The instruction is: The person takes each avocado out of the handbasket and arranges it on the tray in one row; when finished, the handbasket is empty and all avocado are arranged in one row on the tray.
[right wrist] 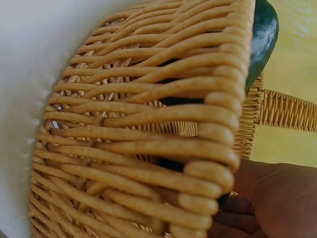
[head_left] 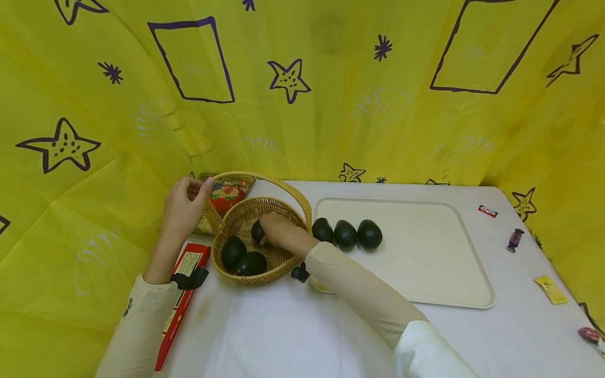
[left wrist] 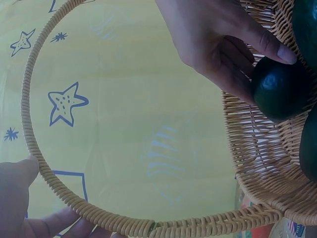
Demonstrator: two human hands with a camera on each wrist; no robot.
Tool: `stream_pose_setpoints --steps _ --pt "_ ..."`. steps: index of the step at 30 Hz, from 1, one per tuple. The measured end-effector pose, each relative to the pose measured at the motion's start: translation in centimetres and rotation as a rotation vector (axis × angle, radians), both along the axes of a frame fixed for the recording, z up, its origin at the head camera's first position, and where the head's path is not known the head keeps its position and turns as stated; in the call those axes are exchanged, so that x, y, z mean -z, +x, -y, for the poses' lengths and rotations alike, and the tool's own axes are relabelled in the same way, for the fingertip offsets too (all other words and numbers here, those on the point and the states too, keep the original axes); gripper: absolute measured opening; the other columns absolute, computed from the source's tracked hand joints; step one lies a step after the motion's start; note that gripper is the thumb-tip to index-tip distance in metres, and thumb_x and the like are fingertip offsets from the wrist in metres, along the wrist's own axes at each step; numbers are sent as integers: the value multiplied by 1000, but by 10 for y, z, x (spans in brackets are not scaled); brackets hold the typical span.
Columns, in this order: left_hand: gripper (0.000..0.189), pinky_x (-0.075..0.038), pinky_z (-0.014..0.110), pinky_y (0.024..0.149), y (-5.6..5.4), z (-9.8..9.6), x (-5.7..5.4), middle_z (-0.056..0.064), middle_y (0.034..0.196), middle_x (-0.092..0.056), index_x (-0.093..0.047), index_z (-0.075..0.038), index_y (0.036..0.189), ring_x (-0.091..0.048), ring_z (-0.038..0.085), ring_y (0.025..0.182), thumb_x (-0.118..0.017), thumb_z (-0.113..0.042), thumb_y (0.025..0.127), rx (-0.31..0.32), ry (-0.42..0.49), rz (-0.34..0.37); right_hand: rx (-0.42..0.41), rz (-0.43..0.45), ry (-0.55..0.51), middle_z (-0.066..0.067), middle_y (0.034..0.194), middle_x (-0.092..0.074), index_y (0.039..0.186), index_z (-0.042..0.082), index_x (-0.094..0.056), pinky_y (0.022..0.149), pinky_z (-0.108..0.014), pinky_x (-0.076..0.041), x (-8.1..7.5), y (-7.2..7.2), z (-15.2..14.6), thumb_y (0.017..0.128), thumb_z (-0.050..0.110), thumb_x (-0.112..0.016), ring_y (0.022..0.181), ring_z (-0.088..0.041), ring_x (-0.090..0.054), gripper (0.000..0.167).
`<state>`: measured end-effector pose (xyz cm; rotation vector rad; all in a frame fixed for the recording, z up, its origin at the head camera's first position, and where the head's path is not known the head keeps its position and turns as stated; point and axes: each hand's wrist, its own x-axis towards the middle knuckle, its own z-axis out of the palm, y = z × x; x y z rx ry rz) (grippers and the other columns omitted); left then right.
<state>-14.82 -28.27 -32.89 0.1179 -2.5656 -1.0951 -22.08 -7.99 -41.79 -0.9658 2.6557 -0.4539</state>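
Observation:
A wicker basket [head_left: 261,278] with a tall arched handle [left wrist: 28,114] stands on the table. My left hand [head_left: 185,206] holds the handle at its left side, thumb and fingers around it in the left wrist view. Inside the basket, my right hand [head_left: 282,231] grips a dark green avocado [left wrist: 280,89], the thumb lying over its top. Two more avocados, one at the left [head_left: 233,253] and one at the front [head_left: 252,264], lie in the basket. In the right wrist view the woven wall [right wrist: 148,109] hides most of the fingers.
Three avocados [head_left: 345,234] sit in a row on the left part of a cream tray [head_left: 425,262]. A red box [head_left: 177,310] lies left of the basket, with a colourful packet [head_left: 229,194] behind it. Several small wrapped sweets [head_left: 515,240] lie along the table's right edge.

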Motion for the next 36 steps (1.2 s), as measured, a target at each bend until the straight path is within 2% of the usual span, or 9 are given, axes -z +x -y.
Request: stream_pose_setpoints --steps 12,17,22,27,32,36 --pt "66 -44 46 94 0 -1 0 23 120 -57 -60 4 123 -57 38 109 -51 -60 107 0 0 -1 -37 -43 14 -13 114 -76 113 3 -73 90 -31 -57 1 3 -2 90 17 -86 107 -23 -72 30" --pt "66 -44 47 94 0 -1 -1 24 121 -57 -59 4 123 -57 38 110 -51 -59 107 5 1 1 -36 -51 -8 -13 112 -75 113 4 -73 85 -30 -58 3 5 -4 92 19 -85 105 -23 -72 28" --pt "66 -44 48 94 0 0 -1 24 121 -56 -58 4 124 -56 38 109 -51 -59 107 11 1 1 -23 -37 -30 -14 119 -74 122 2 -68 88 -32 -58 2 8 -6 97 21 -80 110 -25 -71 34" --pt "66 -43 48 94 1 0 -1 25 122 -56 -59 4 123 -56 39 110 -51 -60 107 13 2 2 -49 -74 -79 -14 125 -72 133 0 -63 94 -34 -57 -7 17 -14 100 26 -76 115 -26 -71 44" --pt "66 -43 49 95 0 0 -1 25 122 -57 -59 4 123 -56 40 111 -51 -59 107 11 0 1 -83 -87 -184 -11 122 -71 131 1 -62 90 -32 -57 -15 32 -27 100 26 -76 111 -25 -71 43" --pt "67 -44 49 95 0 1 -1 25 122 -57 -59 5 124 -56 40 110 -51 -59 107 14 0 1 -96 -62 -248 -16 141 -65 147 -3 -53 101 -33 -55 -21 45 -42 101 24 -75 128 -28 -66 57"
